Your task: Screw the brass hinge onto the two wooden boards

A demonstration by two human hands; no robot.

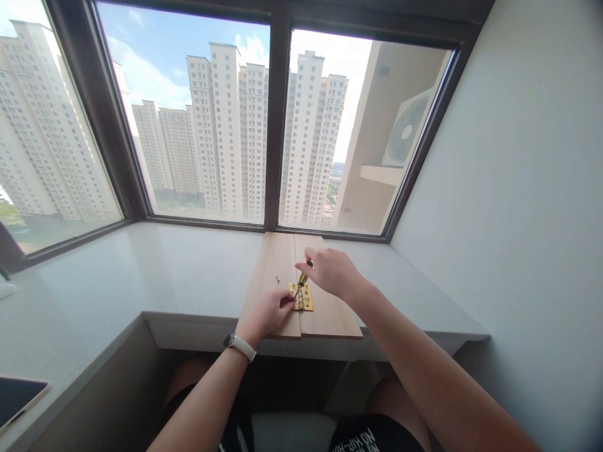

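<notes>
Two light wooden boards (330,321) lie side by side on the white sill. A gold hinge (307,302) spans the seam between them. My right hand (330,270) is closed around the handle of a screwdriver (304,277), whose shaft slants down to the hinge. My left hand (272,311) rests on the left board, its fingertips pinched at the hinge's left edge by the screwdriver tip; what they hold, if anything, is hidden. A loose screw (277,279) lies on the left board, above my left hand.
The white sill (198,270) runs along the window, its front edge near my forearms. A dark-screened device (21,398) sits at the lower left. A white wall (509,188) rises at the right. My legs are below the sill.
</notes>
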